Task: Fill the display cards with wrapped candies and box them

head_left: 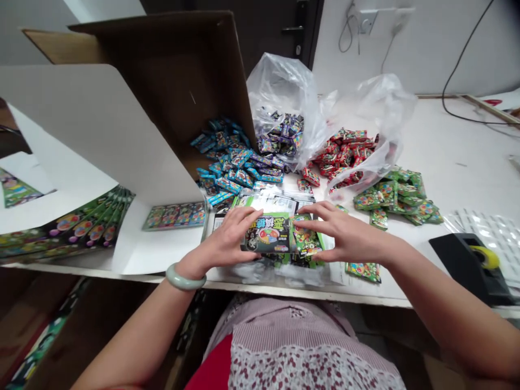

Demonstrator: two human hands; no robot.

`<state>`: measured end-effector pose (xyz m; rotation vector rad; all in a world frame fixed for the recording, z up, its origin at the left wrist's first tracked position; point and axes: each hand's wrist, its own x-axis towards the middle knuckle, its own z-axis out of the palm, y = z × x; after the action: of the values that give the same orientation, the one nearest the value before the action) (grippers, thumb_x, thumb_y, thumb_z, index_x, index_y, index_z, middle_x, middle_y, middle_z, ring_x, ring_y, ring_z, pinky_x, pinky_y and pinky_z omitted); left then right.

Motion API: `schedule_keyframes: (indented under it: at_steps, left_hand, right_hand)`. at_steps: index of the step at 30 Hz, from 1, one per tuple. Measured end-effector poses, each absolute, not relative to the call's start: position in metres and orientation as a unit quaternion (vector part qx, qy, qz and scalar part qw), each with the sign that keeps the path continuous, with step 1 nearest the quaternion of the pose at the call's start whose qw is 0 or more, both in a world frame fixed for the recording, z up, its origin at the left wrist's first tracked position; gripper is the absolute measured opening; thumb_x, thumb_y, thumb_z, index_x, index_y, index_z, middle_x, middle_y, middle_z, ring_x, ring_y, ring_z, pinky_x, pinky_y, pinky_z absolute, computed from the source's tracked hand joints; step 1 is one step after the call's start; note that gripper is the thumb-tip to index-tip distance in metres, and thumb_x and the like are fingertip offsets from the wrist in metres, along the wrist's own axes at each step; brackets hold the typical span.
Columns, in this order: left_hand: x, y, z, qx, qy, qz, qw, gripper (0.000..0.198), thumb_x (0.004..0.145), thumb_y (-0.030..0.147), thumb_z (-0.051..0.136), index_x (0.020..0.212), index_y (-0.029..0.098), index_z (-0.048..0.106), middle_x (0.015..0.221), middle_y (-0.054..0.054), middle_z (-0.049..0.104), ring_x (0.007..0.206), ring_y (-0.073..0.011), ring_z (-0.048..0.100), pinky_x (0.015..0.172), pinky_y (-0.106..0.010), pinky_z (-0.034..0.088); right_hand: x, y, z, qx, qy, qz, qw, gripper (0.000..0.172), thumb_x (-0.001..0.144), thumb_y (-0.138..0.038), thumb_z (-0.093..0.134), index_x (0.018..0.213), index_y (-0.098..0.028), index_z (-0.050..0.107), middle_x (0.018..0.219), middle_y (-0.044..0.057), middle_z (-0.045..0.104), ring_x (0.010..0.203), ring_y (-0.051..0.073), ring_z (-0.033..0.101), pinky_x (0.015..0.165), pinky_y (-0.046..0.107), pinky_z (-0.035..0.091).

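Observation:
A small black and green printed box (267, 234) is held at the table's near edge between both hands. My left hand (227, 241) grips its left end, fingers curled round it. My right hand (345, 233) holds green packets (305, 238) at the box's open right end, fingers pinched on them. A pale green bangle (184, 279) circles my left wrist. Flat clear bags (268, 203) lie under and behind the box.
Piles of small packets lie behind: blue (227, 162), purple in a clear bag (280, 135), red in another bag (343, 154), green (400, 197). A big cardboard box (162, 81) stands at the left, flat printed cartons (77, 222) beside it. A black tape dispenser (473, 265) sits right.

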<state>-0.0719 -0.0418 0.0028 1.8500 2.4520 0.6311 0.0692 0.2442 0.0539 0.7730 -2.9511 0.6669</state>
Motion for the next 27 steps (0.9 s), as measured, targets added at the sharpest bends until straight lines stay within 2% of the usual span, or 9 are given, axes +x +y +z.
schedule_keyframes:
  at_steps: [6, 9, 12, 16, 18, 21, 23, 25, 27]
  left_hand:
    - [-0.066, -0.041, 0.001, 0.577, 0.773, 0.26, 0.048, 0.096, 0.072, 0.043, 0.077, 0.148, 0.022, 0.024, 0.14, -0.016, 0.037, 0.131, -0.036, 0.037, 0.11, -0.054, 0.036]
    - [-0.064, -0.042, 0.001, 0.557, 0.78, 0.28, 0.059, 0.094, 0.071, 0.043, 0.078, 0.147, 0.023, 0.026, 0.14, -0.016, 0.038, 0.131, -0.0359, 0.038, 0.109, -0.054, 0.037]
    - [-0.065, -0.047, -0.001, 0.55, 0.788, 0.272, 0.047, 0.094, 0.07, 0.042, 0.079, 0.146, 0.023, 0.026, 0.138, -0.015, 0.039, 0.13, -0.0356, 0.04, 0.108, -0.054, 0.038]
    - [-0.065, -0.052, -0.005, 0.552, 0.799, 0.235, 0.036, 0.095, 0.07, 0.036, 0.078, 0.147, 0.024, 0.025, 0.137, -0.016, 0.041, 0.128, -0.0363, 0.041, 0.107, -0.055, 0.039]
    - [-0.064, -0.052, -0.007, 0.548, 0.805, 0.224, 0.028, 0.096, 0.069, 0.035, 0.079, 0.147, 0.024, 0.024, 0.137, -0.016, 0.042, 0.127, -0.0366, 0.042, 0.106, -0.055, 0.04]
    - [-0.064, -0.051, -0.011, 0.533, 0.817, 0.221, 0.004, 0.097, 0.068, 0.034, 0.079, 0.147, 0.024, 0.024, 0.135, -0.016, 0.044, 0.126, -0.0368, 0.044, 0.104, -0.054, 0.042]
    - [-0.065, -0.051, -0.014, 0.512, 0.828, 0.227, -0.027, 0.096, 0.07, 0.034, 0.078, 0.147, 0.025, 0.023, 0.135, -0.016, 0.044, 0.125, -0.0366, 0.045, 0.104, -0.054, 0.043]
    - [-0.066, -0.05, -0.016, 0.496, 0.835, 0.233, -0.051, 0.094, 0.071, 0.034, 0.077, 0.147, 0.025, 0.023, 0.135, -0.015, 0.044, 0.125, -0.0363, 0.045, 0.104, -0.054, 0.043]
    - [-0.068, -0.049, -0.018, 0.494, 0.835, 0.237, -0.057, 0.093, 0.072, 0.036, 0.076, 0.147, 0.026, 0.022, 0.135, -0.015, 0.044, 0.125, -0.0359, 0.045, 0.104, -0.053, 0.043]
  right_hand:
    - [0.055, 0.243, 0.063, 0.255, -0.948, 0.191, -0.006, 0.064, 0.078, -0.034, 0.073, 0.137, -0.024, 0.051, 0.137, 0.013, 0.049, 0.123, 0.031, 0.046, 0.101, 0.051, 0.042]
    - [0.049, 0.239, 0.06, 0.241, -0.949, 0.204, 0.005, 0.074, 0.077, -0.037, 0.074, 0.141, -0.018, 0.043, 0.138, 0.016, 0.05, 0.125, 0.03, 0.045, 0.105, 0.049, 0.04]
    - [0.046, 0.233, 0.053, 0.232, -0.946, 0.225, 0.005, 0.081, 0.076, -0.037, 0.076, 0.143, -0.014, 0.038, 0.136, 0.017, 0.051, 0.124, 0.028, 0.047, 0.105, 0.044, 0.042]
    - [0.043, 0.222, 0.041, 0.219, -0.953, 0.21, -0.004, 0.079, 0.073, -0.031, 0.079, 0.14, -0.015, 0.041, 0.135, 0.017, 0.052, 0.123, 0.03, 0.047, 0.106, 0.045, 0.041]
    - [0.04, 0.218, 0.034, 0.212, -0.952, 0.221, -0.009, 0.087, 0.068, -0.035, 0.082, 0.142, -0.014, 0.04, 0.137, 0.019, 0.05, 0.126, 0.031, 0.045, 0.107, 0.046, 0.04]
    - [0.039, 0.213, 0.025, 0.186, -0.938, 0.292, 0.012, 0.103, 0.064, -0.045, 0.084, 0.147, -0.017, 0.03, 0.146, 0.021, 0.04, 0.133, 0.032, 0.04, 0.108, 0.047, 0.039]
    - [0.041, 0.208, 0.022, 0.138, -0.926, 0.344, 0.071, 0.091, 0.072, -0.046, 0.078, 0.146, -0.019, 0.031, 0.14, 0.019, 0.047, 0.128, 0.03, 0.045, 0.104, 0.047, 0.041]
    - [0.043, 0.2, 0.02, 0.111, -0.918, 0.363, 0.113, 0.065, 0.085, -0.041, 0.067, 0.14, -0.02, 0.04, 0.125, 0.016, 0.059, 0.118, 0.027, 0.052, 0.1, 0.047, 0.043]
    - [0.04, 0.196, 0.021, 0.132, -0.915, 0.366, 0.106, 0.047, 0.091, -0.035, 0.059, 0.135, -0.021, 0.048, 0.121, 0.013, 0.063, 0.114, 0.025, 0.054, 0.1, 0.047, 0.043]
